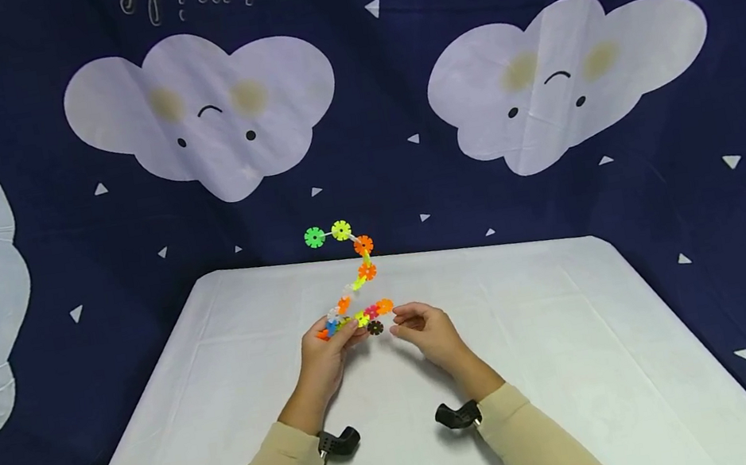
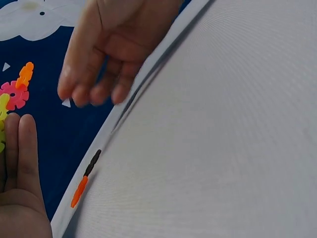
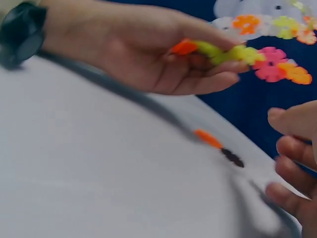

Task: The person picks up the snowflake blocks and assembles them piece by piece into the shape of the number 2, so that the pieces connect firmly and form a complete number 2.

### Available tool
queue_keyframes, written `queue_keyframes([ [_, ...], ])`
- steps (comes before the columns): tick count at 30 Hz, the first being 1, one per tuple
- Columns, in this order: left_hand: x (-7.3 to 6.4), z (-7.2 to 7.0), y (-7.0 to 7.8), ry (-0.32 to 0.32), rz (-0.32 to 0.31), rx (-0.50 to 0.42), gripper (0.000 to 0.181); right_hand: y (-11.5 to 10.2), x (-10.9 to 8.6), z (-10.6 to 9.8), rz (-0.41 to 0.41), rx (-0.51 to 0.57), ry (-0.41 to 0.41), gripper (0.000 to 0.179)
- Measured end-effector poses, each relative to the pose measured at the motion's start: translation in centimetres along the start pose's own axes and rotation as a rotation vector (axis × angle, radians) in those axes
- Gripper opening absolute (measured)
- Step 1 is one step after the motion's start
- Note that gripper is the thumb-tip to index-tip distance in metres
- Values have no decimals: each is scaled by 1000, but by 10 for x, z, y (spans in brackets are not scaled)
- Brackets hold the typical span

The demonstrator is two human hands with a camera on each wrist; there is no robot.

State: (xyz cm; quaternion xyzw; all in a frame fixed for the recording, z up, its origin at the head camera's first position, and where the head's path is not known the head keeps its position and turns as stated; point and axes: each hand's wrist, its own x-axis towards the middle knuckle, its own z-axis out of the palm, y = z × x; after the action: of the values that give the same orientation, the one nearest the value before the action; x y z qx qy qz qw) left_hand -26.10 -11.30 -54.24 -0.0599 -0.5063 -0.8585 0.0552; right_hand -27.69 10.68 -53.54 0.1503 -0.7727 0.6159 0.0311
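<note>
A curved chain of colourful flower-shaped plastic discs (image 1: 364,245) rises above the table, ending in a green disc (image 1: 314,238) at the upper left. My left hand (image 1: 322,356) pinches its lower part between thumb and fingers. In the right wrist view, a pink disc (image 3: 270,64) and an orange one stick out past the left fingertips. My right hand (image 1: 433,334) is just right of this orange end, fingers loosely bent, nothing visible between them. Below the hands, a black disc (image 2: 92,162) joined to an orange disc (image 2: 79,192) appears to lie on the table, seen edge-on.
A white cloth covers the table (image 1: 545,367). Behind it hangs a dark blue curtain (image 1: 368,104) with upside-down clouds and small triangles. Each wrist wears a black camera mount (image 1: 460,415).
</note>
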Motion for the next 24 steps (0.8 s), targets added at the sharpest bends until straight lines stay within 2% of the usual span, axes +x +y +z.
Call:
queue_keyframes([
  [4, 0, -2, 1, -3, 22, -32, 19, 3, 6, 11, -70, -231, -35, 32],
  [9, 0, -3, 0, -5, 35, -46, 18, 7, 15, 25, -195, -474, -73, 33],
  [13, -1, -2, 0, 6, 23, -30, 25, 12, 21, 33, -298, -631, -67, 38],
  [17, -2, -1, -1, -2, 15, -17, 34, 17, 27, 39, -392, -723, -38, 39],
  [24, -1, -1, 0, -15, 9, 1, 36, 17, 32, 41, -469, -770, -22, 29],
])
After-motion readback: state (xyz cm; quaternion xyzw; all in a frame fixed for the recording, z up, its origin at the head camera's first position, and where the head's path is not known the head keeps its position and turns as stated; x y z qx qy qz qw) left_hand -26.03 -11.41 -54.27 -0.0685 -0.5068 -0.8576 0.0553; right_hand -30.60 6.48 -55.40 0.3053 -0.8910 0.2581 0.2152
